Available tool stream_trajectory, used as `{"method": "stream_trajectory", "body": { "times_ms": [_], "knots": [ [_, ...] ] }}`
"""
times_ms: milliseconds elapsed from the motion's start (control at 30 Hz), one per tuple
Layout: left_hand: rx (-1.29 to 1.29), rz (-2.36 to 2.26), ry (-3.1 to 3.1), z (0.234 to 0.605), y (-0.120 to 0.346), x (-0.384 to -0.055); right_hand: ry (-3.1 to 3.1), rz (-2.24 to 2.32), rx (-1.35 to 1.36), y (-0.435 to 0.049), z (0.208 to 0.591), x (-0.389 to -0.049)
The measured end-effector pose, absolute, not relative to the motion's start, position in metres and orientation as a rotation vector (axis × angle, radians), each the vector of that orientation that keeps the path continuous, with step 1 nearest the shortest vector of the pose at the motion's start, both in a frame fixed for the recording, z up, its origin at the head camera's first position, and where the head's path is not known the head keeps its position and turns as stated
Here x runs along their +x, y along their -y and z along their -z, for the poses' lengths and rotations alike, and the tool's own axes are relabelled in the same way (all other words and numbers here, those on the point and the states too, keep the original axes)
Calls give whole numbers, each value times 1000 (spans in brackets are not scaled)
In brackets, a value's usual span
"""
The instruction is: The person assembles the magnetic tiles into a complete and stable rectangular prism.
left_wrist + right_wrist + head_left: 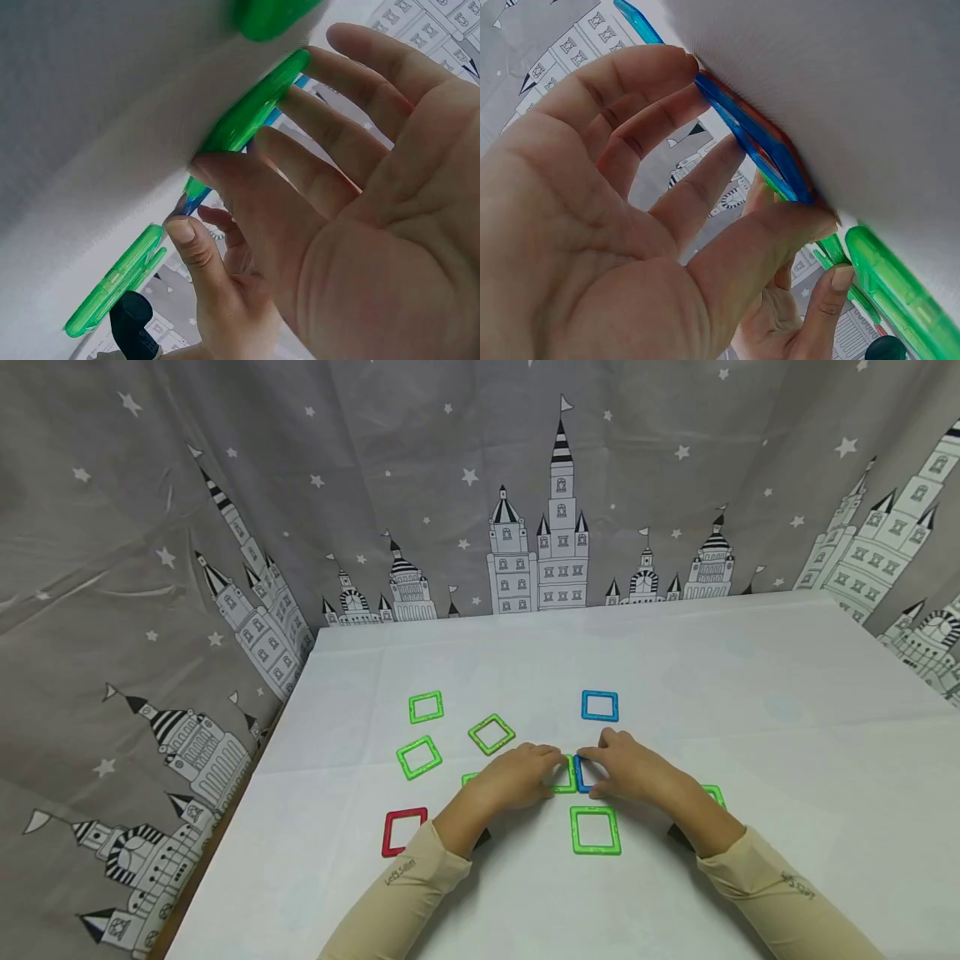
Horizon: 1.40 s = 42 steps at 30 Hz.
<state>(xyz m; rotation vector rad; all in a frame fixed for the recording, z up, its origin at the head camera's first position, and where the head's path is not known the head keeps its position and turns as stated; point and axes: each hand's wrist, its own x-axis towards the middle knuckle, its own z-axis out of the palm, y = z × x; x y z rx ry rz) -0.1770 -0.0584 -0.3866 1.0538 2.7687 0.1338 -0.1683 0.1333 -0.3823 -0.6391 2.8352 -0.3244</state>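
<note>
Left hand (pixel 519 775): you pinch the green frame (pixel 562 790) by near and far edges.
Right hand (pixel 633 768): you pinch the blue frame (pixel 578 774) likewise.
Seam: between your hands; blue lies just right of green, adjoining sides running away from you.

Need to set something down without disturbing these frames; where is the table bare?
The widest bare patch of table lies right of the right hand, beyond the partly hidden green frame. Another stretches between the far blue frame and the curtain. It's crowded left of the left hand, where several green frames and a red frame lie, and between the hands.
</note>
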Motion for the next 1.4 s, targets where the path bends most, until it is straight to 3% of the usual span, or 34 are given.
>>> {"method": "stream_trajectory", "body": {
  "times_ms": [233, 700, 1067, 1400],
  "knots": [
    [935, -158, -2720, 381, 66, -177, -2814, 350, -620, -135, 382, -168],
    [451, -246, -2616, 355, 113, -180, -2808, 343, -645, -135, 378, -170],
    [513, 80, -2705, 361, 97, -177, -2806, 367, -644, -138, 377, -167],
    [547, 80, -2727, 357, 96, -177, -2816, 347, -641, -139, 378, -167]
  ]
}}
